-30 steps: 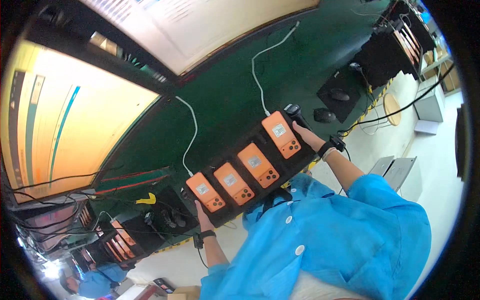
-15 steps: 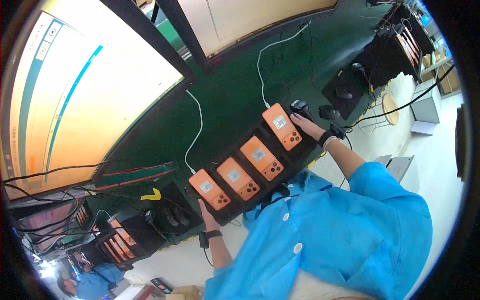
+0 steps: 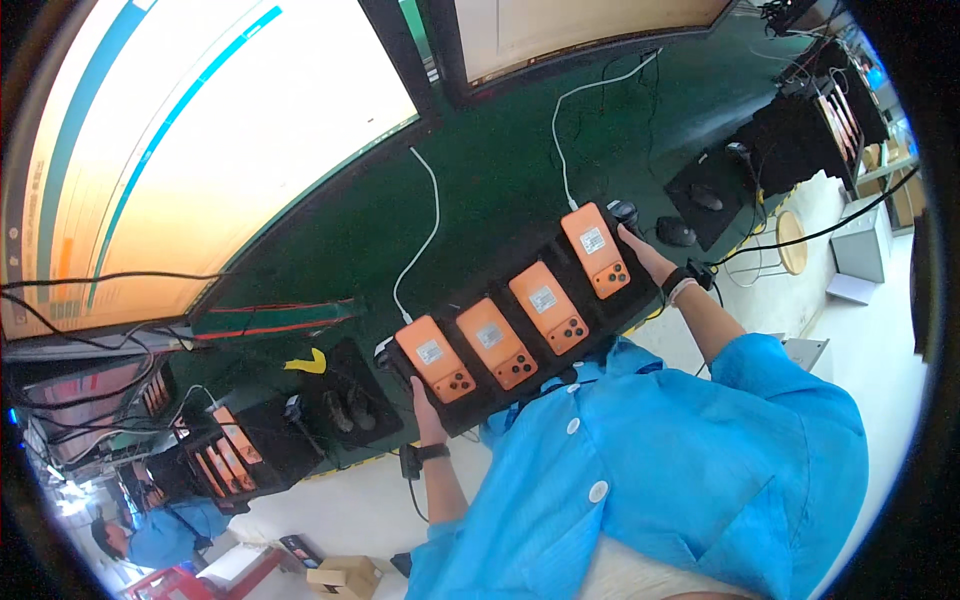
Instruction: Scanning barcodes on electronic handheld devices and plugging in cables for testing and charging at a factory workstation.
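A long black tray lies slantwise across the green bench in front of my body. My left hand grips its near left end, and my right hand holds the far right end. Several orange phones lie in the tray in a row, backs up, each with a white label. White cables run to the leftmost phone and the rightmost phone. Between them sit two more, the left inner phone and the right inner phone. The fingers under the tray are hidden.
Large lit monitors stand behind the bench. Computer mice and a dark handheld device lie right of the tray. At lower left are another phone rack, a yellow piece and a co-worker. A stool stands right.
The whole view has shifted, so the tray, cables and monitors sit farther right in the picture. Both hands stay on the tray ends, and the phones keep their places in it.
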Tool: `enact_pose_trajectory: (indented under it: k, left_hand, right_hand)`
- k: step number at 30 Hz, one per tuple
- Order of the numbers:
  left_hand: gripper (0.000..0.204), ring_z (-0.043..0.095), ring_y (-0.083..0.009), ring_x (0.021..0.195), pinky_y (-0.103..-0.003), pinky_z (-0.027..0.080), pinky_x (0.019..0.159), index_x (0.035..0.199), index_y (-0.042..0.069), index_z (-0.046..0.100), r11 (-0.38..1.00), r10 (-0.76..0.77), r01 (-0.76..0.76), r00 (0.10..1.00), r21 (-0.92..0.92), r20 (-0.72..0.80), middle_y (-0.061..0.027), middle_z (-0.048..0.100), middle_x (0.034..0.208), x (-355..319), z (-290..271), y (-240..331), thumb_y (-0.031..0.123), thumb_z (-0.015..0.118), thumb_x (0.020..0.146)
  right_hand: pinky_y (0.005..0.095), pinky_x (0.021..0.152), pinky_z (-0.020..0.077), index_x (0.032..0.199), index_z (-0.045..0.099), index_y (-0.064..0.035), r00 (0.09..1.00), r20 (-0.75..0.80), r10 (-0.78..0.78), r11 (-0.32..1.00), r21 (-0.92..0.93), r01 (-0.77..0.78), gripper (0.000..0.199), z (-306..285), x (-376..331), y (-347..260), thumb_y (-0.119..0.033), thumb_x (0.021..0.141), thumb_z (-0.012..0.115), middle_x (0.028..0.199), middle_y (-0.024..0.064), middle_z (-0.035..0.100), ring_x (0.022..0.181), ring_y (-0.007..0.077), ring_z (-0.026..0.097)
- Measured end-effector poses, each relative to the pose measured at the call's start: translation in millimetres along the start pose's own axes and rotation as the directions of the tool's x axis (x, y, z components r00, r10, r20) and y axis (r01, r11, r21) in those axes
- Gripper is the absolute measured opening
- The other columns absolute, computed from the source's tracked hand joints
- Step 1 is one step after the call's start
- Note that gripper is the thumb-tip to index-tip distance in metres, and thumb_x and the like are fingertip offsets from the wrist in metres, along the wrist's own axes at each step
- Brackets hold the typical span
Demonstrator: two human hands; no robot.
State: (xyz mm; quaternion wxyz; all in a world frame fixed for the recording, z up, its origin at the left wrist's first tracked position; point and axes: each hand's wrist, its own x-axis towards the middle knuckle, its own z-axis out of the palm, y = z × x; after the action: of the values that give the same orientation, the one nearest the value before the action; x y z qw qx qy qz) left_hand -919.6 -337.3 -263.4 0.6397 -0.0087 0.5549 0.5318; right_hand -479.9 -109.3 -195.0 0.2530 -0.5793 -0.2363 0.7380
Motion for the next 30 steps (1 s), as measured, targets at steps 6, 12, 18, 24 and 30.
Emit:
enact_pose_trajectory:
  k: [6, 12, 18, 24, 30]
  left_hand:
    - [0.077, 0.049, -0.0306, 0.124, -0.043, 0.043, 0.103, 0.144, 0.008, 0.037, 0.999, 0.047, -0.046, 0.998, 0.024, -0.031, -0.0126, 0.047, 0.14, -4, 23, 16, 0.067, 0.034, 0.094]
    - [0.076, 0.045, -0.0281, 0.128, -0.041, 0.036, 0.108, 0.146, 0.007, 0.033, 1.0, 0.003, -0.004, 1.0, 0.02, 0.025, -0.0108, 0.043, 0.144, 4, 15, 20, 0.065, 0.027, 0.096]
    - [0.078, 0.048, -0.029, 0.124, -0.043, 0.042, 0.102, 0.144, 0.01, 0.039, 0.997, -0.006, 0.007, 1.0, 0.08, -0.017, -0.0112, 0.047, 0.141, 11, 11, 19, 0.069, 0.032, 0.093]
    - [0.075, 0.047, -0.0259, 0.126, -0.039, 0.036, 0.106, 0.142, 0.005, 0.039, 0.999, 0.026, -0.026, 0.999, -0.022, 0.028, -0.01, 0.048, 0.14, 6, 8, 11, 0.064, 0.03, 0.097]
    - [0.071, 0.049, -0.0266, 0.124, -0.039, 0.04, 0.104, 0.142, 0.005, 0.04, 1.0, -0.02, 0.02, 1.0, -0.004, 0.005, -0.0105, 0.049, 0.138, -7, 29, 36, 0.061, 0.03, 0.098]
  right_hand:
    - [0.0316, 0.095, 0.0469, 0.14, 0.046, -0.0072, 0.999, -0.037, 0.01, 1.0, -0.027, -0.011, 0.067, -1, 3, -3, -0.057, 0.096, 0.044, 0.134, 0.0115, 0.055, 0.115, 0.0201, 0.058]
    - [0.0318, 0.098, 0.0448, 0.139, 0.046, -0.007, 1.0, -0.014, -0.023, 1.0, 0.021, 0.023, 0.074, -11, 13, 4, -0.065, 0.094, 0.038, 0.136, 0.0118, 0.054, 0.115, 0.0216, 0.058]
    - [0.0325, 0.098, 0.0454, 0.141, 0.045, -0.0083, 0.999, -0.009, -0.03, 0.999, -0.037, 0.03, 0.073, -14, 24, 7, -0.064, 0.095, 0.033, 0.136, 0.0115, 0.054, 0.115, 0.022, 0.058]
    - [0.0321, 0.102, 0.0421, 0.144, 0.039, -0.0071, 1.0, 0.014, -0.02, 1.0, 0.015, 0.019, 0.069, -3, 10, -1, -0.058, 0.099, 0.031, 0.139, 0.0094, 0.05, 0.121, 0.0206, 0.054]
    - [0.0345, 0.096, 0.0474, 0.14, 0.046, -0.01, 0.999, 0.017, 0.037, 0.997, 0.07, -0.038, 0.073, -3, -4, 7, -0.066, 0.094, 0.035, 0.134, 0.0124, 0.055, 0.113, 0.0238, 0.059]
